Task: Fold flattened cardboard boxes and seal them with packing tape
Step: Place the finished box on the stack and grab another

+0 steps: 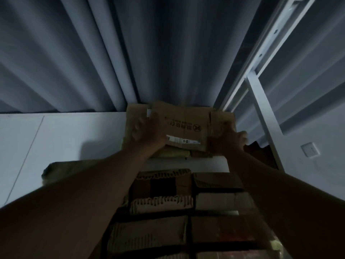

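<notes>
From the head view, your left hand [151, 132] lies on the left part of the flattened cardboard box [183, 128], fingers spread and pressing its top face, while your right hand [230, 140] grips the box's right edge, fingers curled round it. The box sits between your two hands, on top of a stack of flattened cardboard [168, 153] resting on the white counter [65, 139]. Just beside your left wrist, a white label strip [183, 140] runs across the box; its print is too small to read. Above it, between your hands, dark printed writing with a round logo [182, 127] shows upside down and cannot be read. Below your forearms, nearer you, rows of folded cardboard boxes [164, 191] stand packed side by side; their contents cannot be seen.
</notes>
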